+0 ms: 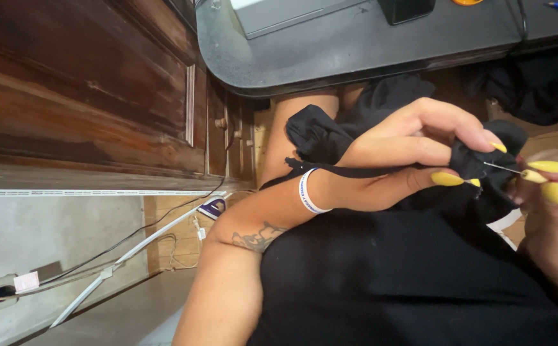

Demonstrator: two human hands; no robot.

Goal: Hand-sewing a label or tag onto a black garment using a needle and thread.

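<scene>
Left hand: at 3 o'clock, grip clenched on a bunched fold of black fabric.
Right hand: at the right edge, fingertips pinching a thin needle whose point enters the fold.
Fabric: spills over the lap toward 6 o'clock; a black strap runs across the wrist.
Progress: a stitch looks mid-way; I cannot tell how much seam is sewn.
Bench: grey, at 12 o'clock.

Black fabric and a black zipper strip meet yellow-painted nails on the left hand and right hand, with a white wristband, a silver needle, a grey tabletop and dark brown wooden panelling at nine o'clock.
</scene>
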